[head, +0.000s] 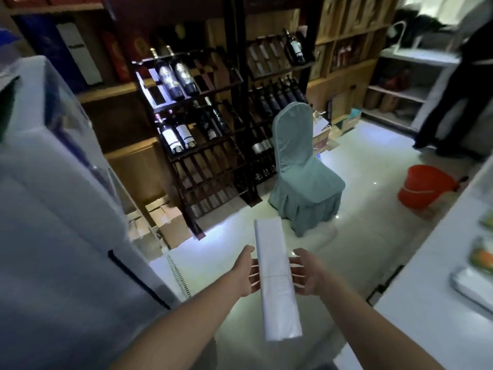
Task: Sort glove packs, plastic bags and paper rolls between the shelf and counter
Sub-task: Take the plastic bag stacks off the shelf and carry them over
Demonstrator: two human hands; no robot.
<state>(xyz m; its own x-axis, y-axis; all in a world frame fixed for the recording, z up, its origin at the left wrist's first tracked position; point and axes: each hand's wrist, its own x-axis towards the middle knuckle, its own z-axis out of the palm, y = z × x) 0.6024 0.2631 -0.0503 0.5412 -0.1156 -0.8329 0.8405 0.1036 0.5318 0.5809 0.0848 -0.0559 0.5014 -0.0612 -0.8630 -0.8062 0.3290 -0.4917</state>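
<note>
A long flat white pack of plastic bags (pixel 276 279) is held out in front of me over the floor, lengthwise away from me. My left hand (pixel 245 273) supports its left edge and my right hand (pixel 306 273) its right edge, fingers curled underneath it. The white counter (pixel 426 284) runs along the right, with a clear plastic pack (pixel 472 287) and colourful packs (pixel 484 256) on it.
A white fridge (pixel 53 209) stands close on my left. Wine racks with bottles (pixel 202 124) and wooden shelves fill the back. A chair in a pale green cover (pixel 304 172) and a red bucket (pixel 424 186) stand on the tiled floor. A person in dark clothes (pixel 458 97) is at the far right.
</note>
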